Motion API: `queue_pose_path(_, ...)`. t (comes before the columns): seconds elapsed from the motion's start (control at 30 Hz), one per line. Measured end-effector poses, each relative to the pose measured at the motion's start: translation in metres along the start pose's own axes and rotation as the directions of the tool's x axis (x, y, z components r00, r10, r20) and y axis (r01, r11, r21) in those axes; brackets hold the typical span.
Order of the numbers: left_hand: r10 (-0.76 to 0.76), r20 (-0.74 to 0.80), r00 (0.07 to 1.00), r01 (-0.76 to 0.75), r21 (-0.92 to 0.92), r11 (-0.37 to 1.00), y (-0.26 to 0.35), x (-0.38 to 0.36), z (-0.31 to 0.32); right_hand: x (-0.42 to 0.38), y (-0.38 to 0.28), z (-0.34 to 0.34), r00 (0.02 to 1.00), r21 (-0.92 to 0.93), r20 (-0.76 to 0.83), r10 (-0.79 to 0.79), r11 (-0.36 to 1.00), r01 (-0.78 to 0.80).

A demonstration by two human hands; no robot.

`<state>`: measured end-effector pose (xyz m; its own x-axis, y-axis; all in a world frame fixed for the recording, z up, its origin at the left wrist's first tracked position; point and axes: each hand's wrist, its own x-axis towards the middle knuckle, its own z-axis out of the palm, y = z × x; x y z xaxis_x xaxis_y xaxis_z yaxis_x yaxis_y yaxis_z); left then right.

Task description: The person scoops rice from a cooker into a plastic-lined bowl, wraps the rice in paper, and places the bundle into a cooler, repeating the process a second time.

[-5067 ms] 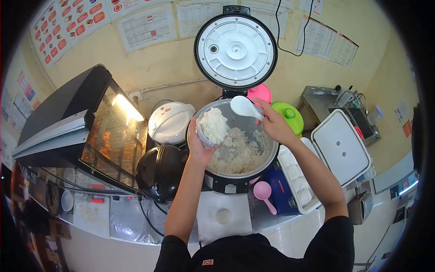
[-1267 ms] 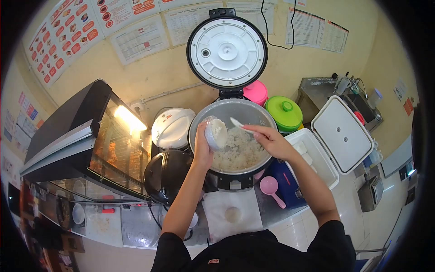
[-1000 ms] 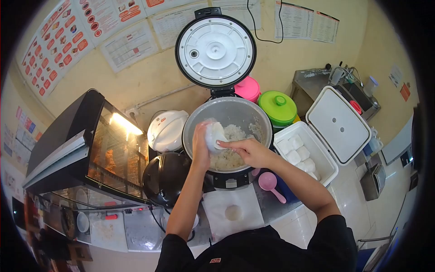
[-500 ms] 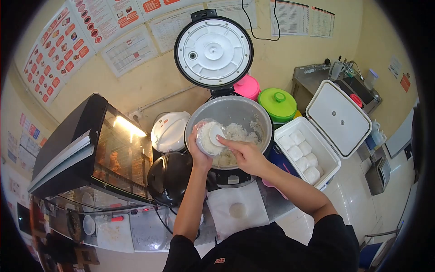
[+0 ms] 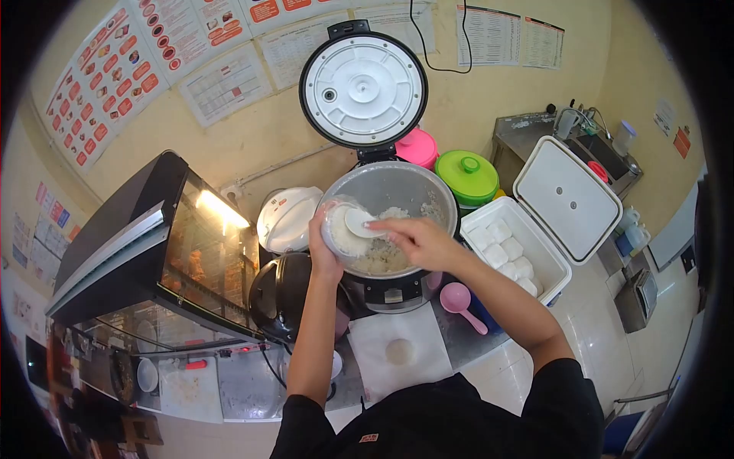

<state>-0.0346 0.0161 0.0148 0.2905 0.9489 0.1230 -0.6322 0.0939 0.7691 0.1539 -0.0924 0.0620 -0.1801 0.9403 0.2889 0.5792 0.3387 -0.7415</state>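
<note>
My left hand (image 5: 326, 251) is wrapped round a clear plastic bowl (image 5: 333, 239) with white rice in it, tilted over the open rice cooker (image 5: 453, 203). In my right hand (image 5: 419, 245) is a white rice paddle (image 5: 357, 222), its round blade at the bowl's mouth, over the rice there. Loose rice (image 5: 390, 258) lies in the bottom of the cooker's pot, partly behind my right hand. The cooker's lid (image 5: 363, 88) stands upright behind. On the counter in front, a white paper sheet (image 5: 424, 336) bears a small round patch of rice.
To the right, a white cool box (image 5: 562, 279) with its lid raised holds several white wrapped bundles. A pink scoop (image 5: 456, 297) lies by the cooker. At left stand a lit glass food warmer (image 5: 210, 260) and a black rounded appliance (image 5: 283, 298). Green (image 5: 465, 172) and pink containers (image 5: 417, 148) stand behind.
Both hands have shifted slightly left with the bowl and paddle. My right forearm has moved up, and more of the pink scoop shows.
</note>
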Motion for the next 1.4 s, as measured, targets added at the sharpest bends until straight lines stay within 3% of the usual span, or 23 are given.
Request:
queue_pose_path(0.03,-0.003,-0.056,0.998,0.001,-0.05,0.999,0.004,-0.008,0.0,0.0,0.002,-0.003,0.999,-0.031,-0.015,-0.032,0.999,0.032)
queue_pose_path(0.13,-0.05,-0.206,0.977,-0.008,-0.271,0.963,0.021,-0.028,-0.002,0.009,0.01,-0.018,0.978,-0.255,-0.078,0.191,0.945,-0.205)
queue_pose_path(0.23,-0.131,-0.143,0.981,0.074,-0.349,0.934,0.026,-0.041,-0.022,0.027,0.045,-0.016,0.972,-0.545,0.062,0.227,0.824,-0.158)
queue_pose_path(0.33,-0.149,-0.065,0.987,0.106,-0.437,0.893,0.017,-0.062,-0.037,0.044,0.063,-0.01,0.888,-0.743,0.204,0.411,0.656,-0.133)
queue_pose_path(0.43,-0.176,0.103,0.979,0.203,-0.454,0.867,0.01,-0.105,-0.04,0.052,0.104,-0.004,0.896,-0.778,0.28,0.345,0.628,0.001)
queue_pose_path(0.53,-0.277,0.005,0.961,0.247,-0.469,0.848,-0.012,-0.16,-0.026,0.071,0.115,0.001,0.836,-0.819,0.154,0.526,0.542,-0.19)
queue_pose_path(0.63,-0.39,0.045,0.92,0.36,-0.491,0.793,-0.043,-0.21,-0.018,0.071,0.114,-0.007,0.82,-0.807,0.193,0.539,0.562,-0.179)
queue_pose_path(0.73,-0.624,0.114,0.773,0.603,-0.437,0.667,-0.096,-0.237,-0.023,0.069,0.132,-0.009,0.852,-0.784,0.202,0.484,0.601,-0.155)
queue_pose_path(0.83,-0.754,0.138,0.643,0.714,-0.466,0.523,-0.16,-0.247,-0.044,0.055,0.15,-0.009,0.899,-0.717,0.284,0.335,0.696,-0.033)
queue_pose_path(0.87,-0.804,0.111,0.584,0.743,-0.474,0.474,-0.179,-0.244,-0.049,0.046,0.151,-0.007,0.942,-0.736,0.212,0.261,0.677,-0.022)
queue_pose_path(0.93,-0.795,0.158,0.586,0.761,-0.446,0.472,-0.206,-0.24,-0.06,0.032,0.138,-0.01,0.994,-0.782,0.065,0.088,0.623,-0.004)
queue_pose_path(1.03,-0.817,0.121,0.564,0.776,-0.416,0.474,-0.235,-0.234,-0.073,-0.013,0.082,-0.017,0.973,-0.369,-0.229,-0.024,0.927,-0.064)
queue_pose_path(1.1,-0.853,0.008,0.523,0.776,-0.418,0.472,-0.239,-0.226,-0.065,-0.076,0.046,-0.007,0.925,-0.007,-0.317,0.208,0.975,-0.222)
queue_pose_path(1.17,-0.866,-0.037,0.499,0.806,-0.346,0.479,-0.261,-0.221,-0.065,-0.142,0.063,0.021,0.857,0.333,-0.37,0.359,0.912,-0.238)
queue_pose_path(1.23,-0.863,-0.036,0.504,0.826,-0.273,0.493,-0.29,-0.215,-0.07,-0.2,0.096,0.048,0.737,0.643,-0.246,0.629,0.675,-0.361)
queue_pose_path(1.3,-0.857,0.021,0.515,0.844,-0.189,0.502,-0.315,-0.214,-0.073,-0.239,0.11,0.077,0.652,0.678,-0.258,0.713,0.614,-0.404)
queue_pose_path(1.4,-0.88,0.051,0.473,0.873,-0.166,0.459,-0.325,-0.209,-0.064,-0.296,0.141,0.131,0.446,0.756,-0.386,0.807,0.554,-0.348)
